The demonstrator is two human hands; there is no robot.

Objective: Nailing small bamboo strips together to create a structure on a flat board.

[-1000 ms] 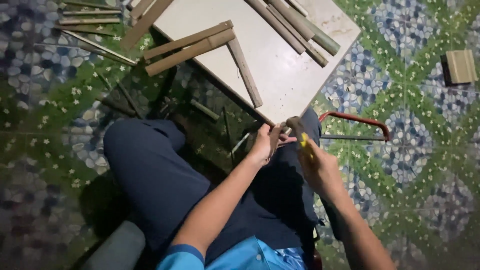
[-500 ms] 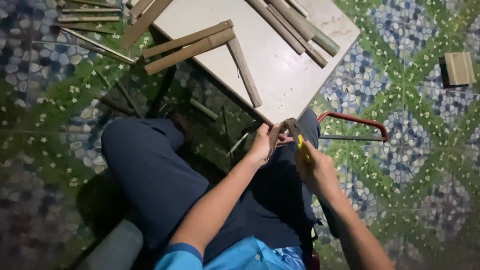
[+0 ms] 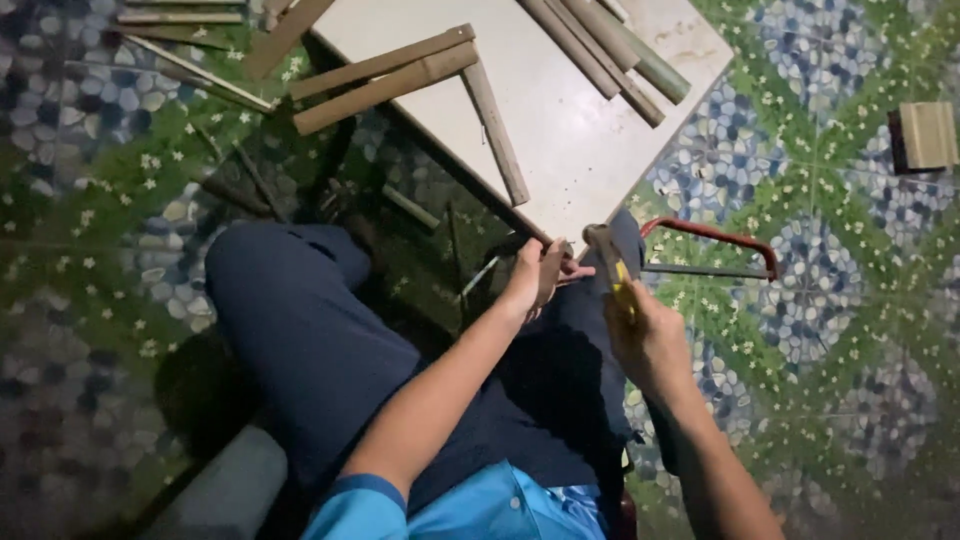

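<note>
Hands meet at frame centre: your left hand (image 3: 535,275) pinches a small piece at the white board's (image 3: 580,130) corner. Your right hand (image 3: 645,335) is clenched around a yellow-handled tool (image 3: 608,258), beside a red hacksaw (image 3: 715,250).

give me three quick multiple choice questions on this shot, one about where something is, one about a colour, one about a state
1. Where does the red-framed hacksaw lie?
A. on the patterned floor
B. on the white board
C. across the person's lap

2. What colour is the handle of the tool in the right hand?
A. blue
B. yellow
C. white

3. What is the left hand doing?
A. resting flat on the floor
B. hanging empty
C. pinching a small piece by the corner of the white board

Answers: 1 A, tiles show under its frame; 2 B, yellow shows above the fist; 3 C, fingers closed at the corner.
</note>
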